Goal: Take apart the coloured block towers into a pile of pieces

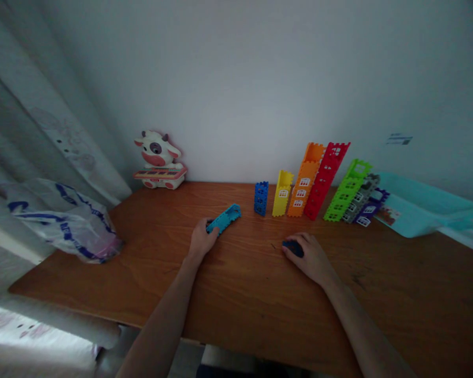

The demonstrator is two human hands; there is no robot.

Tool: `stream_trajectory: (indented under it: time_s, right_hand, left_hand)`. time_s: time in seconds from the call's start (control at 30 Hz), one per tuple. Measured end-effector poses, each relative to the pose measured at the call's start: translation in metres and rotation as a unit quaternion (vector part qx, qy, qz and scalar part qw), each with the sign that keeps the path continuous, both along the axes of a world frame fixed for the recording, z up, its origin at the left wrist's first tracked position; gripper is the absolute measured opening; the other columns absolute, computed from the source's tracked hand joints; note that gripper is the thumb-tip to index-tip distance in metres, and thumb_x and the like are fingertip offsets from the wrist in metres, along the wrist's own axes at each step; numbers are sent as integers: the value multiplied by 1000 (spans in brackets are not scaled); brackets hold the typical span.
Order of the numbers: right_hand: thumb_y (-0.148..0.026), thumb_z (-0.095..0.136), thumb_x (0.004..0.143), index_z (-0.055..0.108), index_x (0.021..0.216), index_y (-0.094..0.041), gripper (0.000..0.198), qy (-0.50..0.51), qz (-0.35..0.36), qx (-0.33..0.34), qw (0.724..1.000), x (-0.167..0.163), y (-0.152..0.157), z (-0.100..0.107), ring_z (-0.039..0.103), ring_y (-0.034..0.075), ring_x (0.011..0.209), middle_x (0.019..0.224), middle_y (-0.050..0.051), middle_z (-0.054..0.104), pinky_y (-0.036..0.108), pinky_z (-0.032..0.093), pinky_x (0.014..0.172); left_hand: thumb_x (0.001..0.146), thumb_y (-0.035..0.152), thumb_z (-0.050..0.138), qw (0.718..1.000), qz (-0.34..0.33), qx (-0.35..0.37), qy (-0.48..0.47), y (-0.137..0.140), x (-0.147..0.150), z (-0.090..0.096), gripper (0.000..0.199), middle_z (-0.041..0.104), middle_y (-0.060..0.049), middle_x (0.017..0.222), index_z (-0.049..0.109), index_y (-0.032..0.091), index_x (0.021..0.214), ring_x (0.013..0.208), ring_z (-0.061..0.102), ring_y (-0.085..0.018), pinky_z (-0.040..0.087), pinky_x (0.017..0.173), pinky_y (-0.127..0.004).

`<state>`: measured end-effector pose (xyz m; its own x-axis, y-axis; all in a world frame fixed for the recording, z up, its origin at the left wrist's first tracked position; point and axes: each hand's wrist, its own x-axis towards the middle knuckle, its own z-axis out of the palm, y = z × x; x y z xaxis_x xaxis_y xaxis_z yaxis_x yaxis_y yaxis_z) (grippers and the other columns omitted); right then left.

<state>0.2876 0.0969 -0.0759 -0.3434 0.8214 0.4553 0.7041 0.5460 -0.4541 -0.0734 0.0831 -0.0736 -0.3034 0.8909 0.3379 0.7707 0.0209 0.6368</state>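
My left hand (204, 239) is closed around the near end of a light blue toy building-block column (224, 219), which is tilted with its far end pointing up and to the right. On the right, my right hand (308, 255) grips a small dark blue block (293, 248) at the tabletop. Behind the hands stand a short blue block column (260, 198), a yellow column (281, 199), a taller orange column (304, 184) and a red column (326, 181). Further right are a green column (347, 190), a grey column (359, 199) and a purple column (368, 209).
A turquoise plastic bin (425, 202) stands at the right behind the wooden table's surface (236, 283). At the back left sits a cow toy with a keyboard (160, 163). A white-and-blue plastic bag (69, 223) lies at the left edge, beside the curtain (55, 115).
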Motion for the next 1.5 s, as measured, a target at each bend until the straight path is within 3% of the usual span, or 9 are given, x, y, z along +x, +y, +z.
stream_trajectory:
  time_s: [0.27, 0.43, 0.53, 0.77, 0.97, 1.17, 1.33, 1.5]
  right_hand:
    - [-44, 66, 86, 69, 102, -24, 25, -11, 8, 7, 1000, -5, -5, 9, 64, 29, 98, 103, 9, 68, 46, 52, 90]
    - [-44, 69, 85, 65, 117, -24, 38, 14, 35, 9, 999, -9, -13, 12, 63, 28, 106, 113, 10, 68, 44, 51, 94]
    - [-42, 69, 87, 67, 115, -24, 33, -1, 78, 7, 997, -11, -17, 12, 64, 26, 104, 111, 9, 70, 42, 52, 94]
    - [-36, 63, 91, 69, 117, -25, 28, -34, 97, 10, 995, -21, -19, 10, 66, 27, 102, 111, 8, 74, 45, 51, 94]
    - [-31, 51, 98, 70, 113, -24, 26, -35, 80, 14, 996, -25, -18, 11, 68, 27, 98, 107, 8, 75, 44, 53, 92]
    - [-31, 47, 100, 71, 112, -26, 27, -16, 72, 10, 997, -20, -16, 12, 69, 26, 99, 106, 8, 74, 44, 54, 91]
    - [-31, 45, 101, 70, 113, -26, 28, 17, 99, -19, 995, -22, -14, 10, 71, 24, 101, 110, 7, 76, 41, 55, 92]
    - [-31, 43, 101, 69, 111, -26, 28, 28, 80, -45, 995, -26, -15, 8, 72, 24, 95, 105, 6, 77, 40, 57, 87]
  left_hand:
    - [79, 18, 52, 993, -119, 4, 20, -7, 29, 10, 27, 72, -7, 104, 65, 21, 102, 100, 67, -24, 53, 94, -39]
    - [74, 15, 48, 962, -266, 28, 60, -17, 46, 17, 34, 69, -7, 105, 63, 22, 103, 105, 62, -25, 49, 100, -41]
    - [76, 16, 46, 945, -313, 44, 82, -22, 54, 19, 39, 67, -9, 112, 62, 20, 111, 110, 59, -25, 46, 104, -42]
    - [82, 27, 54, 926, -338, 42, 164, -32, 75, 26, 47, 63, -13, 127, 58, 20, 128, 119, 56, -30, 41, 105, -48]
    - [97, 35, 45, 932, -305, 71, 181, -20, 104, 22, 30, 70, -10, 114, 65, 20, 114, 109, 63, -26, 44, 98, -43]
    - [95, 32, 47, 922, -315, 67, 216, -2, 114, 17, 25, 74, -8, 104, 68, 21, 103, 99, 66, -26, 45, 92, -42]
    - [91, 24, 50, 925, -313, 70, 205, -6, 107, 17, 24, 74, -8, 105, 69, 21, 104, 99, 66, -25, 45, 90, -42]
    - [89, 23, 49, 935, -291, 44, 198, -11, 108, 18, 27, 74, -9, 105, 71, 22, 106, 101, 65, -26, 45, 92, -44]
